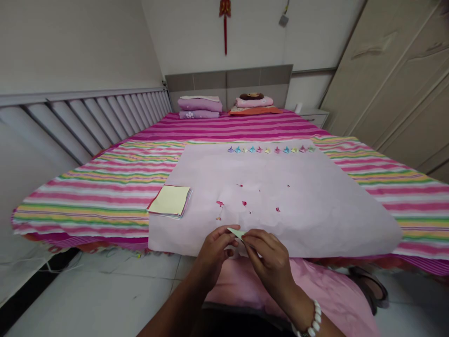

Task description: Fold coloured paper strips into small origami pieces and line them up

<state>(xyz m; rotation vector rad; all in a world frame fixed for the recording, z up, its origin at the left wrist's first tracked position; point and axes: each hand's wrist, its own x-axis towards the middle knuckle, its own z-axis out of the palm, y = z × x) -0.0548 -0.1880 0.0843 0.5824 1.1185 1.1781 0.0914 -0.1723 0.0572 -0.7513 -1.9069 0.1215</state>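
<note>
A small pale-green piece of folded paper point(236, 232) with a pointed left tip is held between both hands, just above the near edge of a large white sheet point(326, 206). Fingers of my right hand point(270, 257) pinch its right end. On its other side my left hand point(214, 255) is closed, thumb and fingertips at the paper's lower left. Part of the paper is hidden by the fingers. To the left lies a stack of square coloured paper point(170, 201), pale yellow on top. A row of several small folded paper figures point(259, 150) stands along the sheet's far edge.
The sheet lies on a bed with a striped cover point(105, 187). Small dark-pink marks or bits point(244, 203) dot its middle. Folded bedding point(199, 107) sits by the headboard point(228, 82). A pink cushion or cloth point(315, 290) covers my lap. A slatted rail point(87, 117) runs at left.
</note>
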